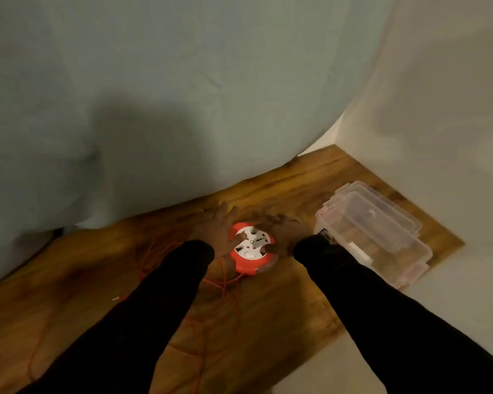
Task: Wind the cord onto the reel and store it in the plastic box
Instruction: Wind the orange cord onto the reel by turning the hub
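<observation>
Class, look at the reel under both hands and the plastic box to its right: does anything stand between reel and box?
Only the right hand and its sleeve lie between the reel and the plastic box. The box's lid looks closed.

Both hands, left hand (219, 226) and right hand (285, 231), grip the reel (251, 248) on the floor (282, 189); loose cord (225, 294) lies near, plastic box (373, 231) right.

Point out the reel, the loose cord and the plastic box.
reel (251, 247), head view, white socket face.
cord (225, 288), head view, loose orange loops on the floor.
plastic box (373, 231), head view, clear lid.
</observation>
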